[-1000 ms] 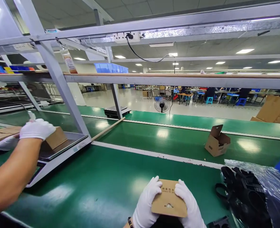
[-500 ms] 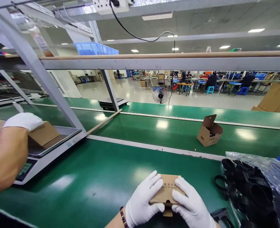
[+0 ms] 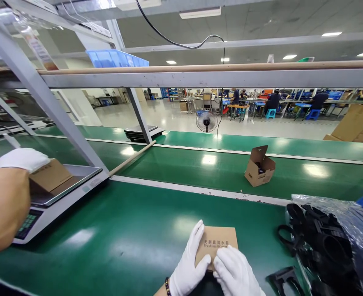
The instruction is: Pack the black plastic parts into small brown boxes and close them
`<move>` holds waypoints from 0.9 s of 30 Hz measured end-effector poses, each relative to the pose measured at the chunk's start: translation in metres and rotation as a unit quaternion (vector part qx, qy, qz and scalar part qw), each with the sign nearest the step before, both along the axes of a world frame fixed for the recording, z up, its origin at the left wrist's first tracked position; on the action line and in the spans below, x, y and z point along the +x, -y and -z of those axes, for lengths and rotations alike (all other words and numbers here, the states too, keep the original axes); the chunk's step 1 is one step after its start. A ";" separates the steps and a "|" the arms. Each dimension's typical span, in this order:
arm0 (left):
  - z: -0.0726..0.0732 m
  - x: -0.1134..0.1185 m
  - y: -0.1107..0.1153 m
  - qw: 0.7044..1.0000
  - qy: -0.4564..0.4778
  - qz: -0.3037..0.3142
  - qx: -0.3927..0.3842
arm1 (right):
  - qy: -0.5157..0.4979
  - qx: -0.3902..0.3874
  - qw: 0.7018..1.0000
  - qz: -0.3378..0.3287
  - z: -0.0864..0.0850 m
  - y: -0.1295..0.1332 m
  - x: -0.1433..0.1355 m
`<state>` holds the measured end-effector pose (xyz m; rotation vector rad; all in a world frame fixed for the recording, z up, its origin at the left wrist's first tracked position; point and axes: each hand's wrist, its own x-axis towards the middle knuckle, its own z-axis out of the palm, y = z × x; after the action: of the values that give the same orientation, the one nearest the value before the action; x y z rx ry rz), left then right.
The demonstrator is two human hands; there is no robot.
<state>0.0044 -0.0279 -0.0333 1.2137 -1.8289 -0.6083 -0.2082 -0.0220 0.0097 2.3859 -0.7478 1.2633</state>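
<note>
A small brown cardboard box, printed "Brushless DC" with Chinese characters above, is in front of me over the green surface. My left hand, in a white glove, grips its left side, fingers along the edge and thumb at the near corner. My right hand, also gloved, is curled over the box's near right part, fingers pressed together at the near edge. That edge is mostly hidden by my hands. Right of them lies a black plastic part, cut off by the frame's bottom.
Black parts lie piled on clear plastic at the right. An open carton stands on the green belt beyond a white strip. At left, another person's gloved hand reaches over a carton on a scale.
My right hand has moved from the box's right side to its near edge and curled. The near flap that hung out no longer shows. The open carton on the belt has shifted left.
</note>
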 end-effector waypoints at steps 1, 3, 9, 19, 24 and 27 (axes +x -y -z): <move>0.000 0.001 0.001 1.000 -0.001 0.000 -0.002 | 0.009 0.022 1.000 0.009 -0.002 0.001 0.001; -0.002 0.003 0.002 1.000 0.004 0.001 -0.012 | 0.034 0.071 0.997 0.006 -0.009 0.003 0.001; -0.006 0.003 0.004 0.999 0.021 0.003 -0.028 | 0.022 0.124 0.988 -0.086 -0.011 0.004 -0.002; -0.042 -0.003 -0.002 0.954 0.247 -0.070 -0.154 | 0.172 0.265 0.949 0.017 -0.015 -0.001 0.015; -0.072 -0.048 0.014 0.922 0.371 -0.019 -0.112 | 0.072 0.180 0.965 0.175 -0.043 -0.007 -0.020; -0.086 -0.035 0.033 0.899 0.425 -0.079 -0.074 | -0.062 0.087 0.943 0.314 -0.035 -0.013 -0.070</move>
<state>-0.0304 -0.0607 0.0527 1.6486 -2.3734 0.2170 -0.2782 -0.0089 0.0443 2.0544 -1.4756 0.7955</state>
